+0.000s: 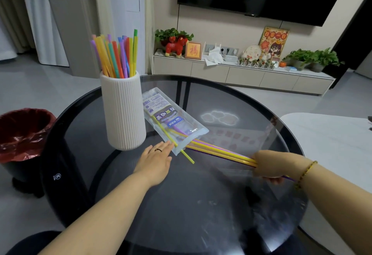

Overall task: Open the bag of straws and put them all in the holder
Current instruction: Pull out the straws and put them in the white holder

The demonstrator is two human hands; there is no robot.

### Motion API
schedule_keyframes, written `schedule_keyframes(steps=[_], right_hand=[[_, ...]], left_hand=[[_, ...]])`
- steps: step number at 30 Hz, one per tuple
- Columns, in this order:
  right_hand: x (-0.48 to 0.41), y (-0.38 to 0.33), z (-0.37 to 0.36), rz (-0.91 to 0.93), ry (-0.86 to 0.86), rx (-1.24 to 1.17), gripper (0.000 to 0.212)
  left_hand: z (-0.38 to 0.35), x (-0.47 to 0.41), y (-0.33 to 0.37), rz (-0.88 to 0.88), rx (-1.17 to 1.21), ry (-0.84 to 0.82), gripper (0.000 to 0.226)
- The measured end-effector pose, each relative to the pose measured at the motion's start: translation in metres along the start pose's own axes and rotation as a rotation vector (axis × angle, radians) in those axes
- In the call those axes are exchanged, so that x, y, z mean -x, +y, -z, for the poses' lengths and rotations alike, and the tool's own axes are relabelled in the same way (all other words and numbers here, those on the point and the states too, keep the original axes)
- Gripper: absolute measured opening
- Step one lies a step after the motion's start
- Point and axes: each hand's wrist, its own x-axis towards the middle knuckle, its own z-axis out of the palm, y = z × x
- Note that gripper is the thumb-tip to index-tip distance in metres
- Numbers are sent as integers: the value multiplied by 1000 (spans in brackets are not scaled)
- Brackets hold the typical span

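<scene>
A clear plastic straw bag (171, 117) lies flat on the round glass table (201, 204), its open end toward me. My left hand (155, 162) rests flat with fingertips on the bag's near corner. My right hand (269, 166) grips a bunch of yellow and purple straws (221, 151) that stick partly out of the bag's mouth. One yellow-green straw (186, 156) pokes out of the bag on its own. A white ribbed holder (123, 111) stands left of the bag with several coloured straws (116, 57) upright in it.
A bin with a red liner (22, 134) stands on the floor at the left. A white table (332, 138) is close on the right. A TV cabinet (241, 75) with plants and ornaments runs along the far wall.
</scene>
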Motion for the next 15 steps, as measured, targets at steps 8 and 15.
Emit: schedule_keyframes(steps=[8, 15], right_hand=[[33, 32, 24, -16, 30, 139, 26], [63, 38, 52, -91, 27, 333, 18]], left_hand=[[2, -1, 3, 27, 47, -10, 47], [13, 2, 11, 72, 223, 54, 45]])
